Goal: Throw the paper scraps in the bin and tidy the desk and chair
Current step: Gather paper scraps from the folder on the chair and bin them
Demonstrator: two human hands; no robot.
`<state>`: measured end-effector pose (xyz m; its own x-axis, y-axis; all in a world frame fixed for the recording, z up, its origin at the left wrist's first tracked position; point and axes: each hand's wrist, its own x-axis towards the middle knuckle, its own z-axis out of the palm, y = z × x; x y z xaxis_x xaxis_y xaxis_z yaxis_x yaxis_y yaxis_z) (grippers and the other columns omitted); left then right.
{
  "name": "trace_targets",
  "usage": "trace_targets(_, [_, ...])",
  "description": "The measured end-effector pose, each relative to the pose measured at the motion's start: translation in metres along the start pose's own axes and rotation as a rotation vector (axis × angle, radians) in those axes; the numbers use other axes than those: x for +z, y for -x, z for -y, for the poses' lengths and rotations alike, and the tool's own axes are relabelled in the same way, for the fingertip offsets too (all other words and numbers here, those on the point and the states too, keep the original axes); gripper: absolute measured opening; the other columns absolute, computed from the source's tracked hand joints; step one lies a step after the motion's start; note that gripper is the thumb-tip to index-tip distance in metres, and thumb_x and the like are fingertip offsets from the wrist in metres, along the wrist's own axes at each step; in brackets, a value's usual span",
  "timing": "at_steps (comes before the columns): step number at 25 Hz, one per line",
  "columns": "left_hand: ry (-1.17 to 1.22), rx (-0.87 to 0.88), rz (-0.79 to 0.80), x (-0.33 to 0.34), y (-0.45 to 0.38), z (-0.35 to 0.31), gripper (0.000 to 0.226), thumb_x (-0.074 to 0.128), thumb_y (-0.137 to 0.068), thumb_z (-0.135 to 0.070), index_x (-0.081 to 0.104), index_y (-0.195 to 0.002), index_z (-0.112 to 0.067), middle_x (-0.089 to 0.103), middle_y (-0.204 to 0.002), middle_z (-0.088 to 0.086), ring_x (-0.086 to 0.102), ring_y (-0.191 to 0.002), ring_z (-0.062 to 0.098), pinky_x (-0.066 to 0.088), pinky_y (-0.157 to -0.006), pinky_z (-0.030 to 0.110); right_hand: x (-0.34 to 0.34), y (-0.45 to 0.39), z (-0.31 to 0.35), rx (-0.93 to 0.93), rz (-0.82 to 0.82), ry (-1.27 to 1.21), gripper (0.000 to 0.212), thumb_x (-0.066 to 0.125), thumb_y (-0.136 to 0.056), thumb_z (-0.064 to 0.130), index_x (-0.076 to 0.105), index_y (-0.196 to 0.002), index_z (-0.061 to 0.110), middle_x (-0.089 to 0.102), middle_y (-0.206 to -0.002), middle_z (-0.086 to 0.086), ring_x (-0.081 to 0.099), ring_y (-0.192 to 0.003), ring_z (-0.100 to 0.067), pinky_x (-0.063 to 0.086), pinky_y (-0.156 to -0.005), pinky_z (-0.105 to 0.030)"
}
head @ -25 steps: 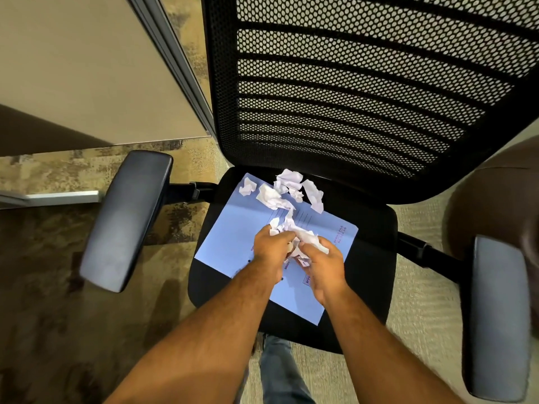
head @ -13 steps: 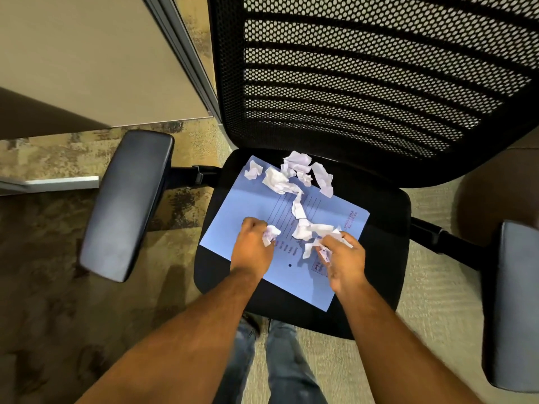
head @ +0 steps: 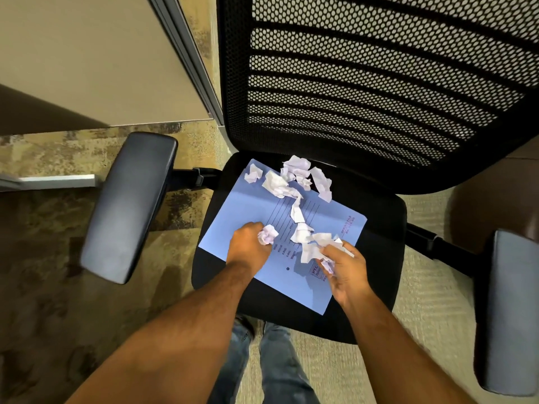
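The black padded chair seat point(head: 376, 228) is closed off on the far side by the tall black mesh backrest point(head: 364, 91). Left and right, it is flanked by dark padded armrests point(head: 128, 205). Open access is left from the near edge and from above. Crumpled white paper scraps point(head: 294, 182) are strewn across the pale blue paper folder point(head: 233, 225).

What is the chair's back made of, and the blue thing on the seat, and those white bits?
The chair back looks like black mesh, probably plastic or woven fabric: light shows through rows of small holes. The blue folder seems thin matte card, lying flat with printed lines and red lettering. The white scraps look like ordinary paper, crumpled with sharp creases.
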<state>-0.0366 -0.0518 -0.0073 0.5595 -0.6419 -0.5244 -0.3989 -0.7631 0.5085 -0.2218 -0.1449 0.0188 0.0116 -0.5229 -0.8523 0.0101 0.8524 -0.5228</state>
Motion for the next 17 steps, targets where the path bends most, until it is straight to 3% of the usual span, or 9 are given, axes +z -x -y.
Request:
trace_targets(3, [0.165,-0.031,-0.005,-0.024,0.012,-0.015,0.024,0.075,-0.085,-0.008,0.058,-0.079,-0.023,0.06,-0.073,-0.006,0.057,-0.067,0.011,0.043,-0.058,0.021,0.019,0.025,0.013,-0.039,0.061,0.076,0.024,0.072,-0.084,-0.012,0.075,-0.089,0.011,0.077,-0.092,-0.011,0.074,-0.08,-0.026,0.056,-0.071,-0.037])
trace_targets(8, [0.455,-0.123,-0.106,-0.081,0.056,-0.04,0.044,0.05,-0.082,0.015,0.04,-0.063,-0.023,0.043,-0.062,-0.007,0.035,-0.053,0.007,0.031,-0.046,0.015,0.067,0.095,0.034,-0.069,0.282,0.143,0.024,0.062,-0.086,-0.014,0.075,-0.084,0.006,0.074,-0.082,-0.016,0.068,-0.072,-0.026,0.052,-0.068,-0.034])
trace_targets(11, [0.677,-0.116,-0.141,-0.112,0.093,-0.039,0.047,0.043,-0.081,0.02,0.028,-0.065,-0.021,0.028,-0.062,-0.005,0.021,-0.055,0.008,0.023,-0.052,0.026,0.092,0.136,0.039,-0.095,0.382,0.204,0.033,0.057,-0.087,-0.015,0.075,-0.076,0.01,0.068,-0.077,-0.016,0.063,-0.063,-0.023,0.047,-0.059,-0.028])
trace_targets(15, [0.829,-0.206,-0.266,-0.153,0.167,-0.012,0.04,0.054,-0.083,0.018,0.038,-0.063,-0.013,0.038,-0.055,0.003,0.031,-0.052,0.006,0.026,-0.047,0.02,0.118,0.202,0.038,-0.129,0.561,0.334,0.033,0.052,-0.091,-0.018,0.069,-0.077,0.006,0.068,-0.07,-0.012,0.066,-0.062,-0.021,0.052,-0.056,-0.027])
trace_targets(17, [0.911,-0.235,-0.347,-0.167,0.209,0.013,0.033,0.061,-0.08,0.005,0.043,-0.061,-0.015,0.044,-0.048,-0.007,0.039,-0.05,0.008,0.031,-0.048,0.023,0.127,0.237,0.033,-0.151,0.681,0.424,0.03,0.053,-0.09,-0.018,0.068,-0.077,0.005,0.069,-0.069,-0.011,0.068,-0.063,-0.021,0.055,-0.057,-0.03])
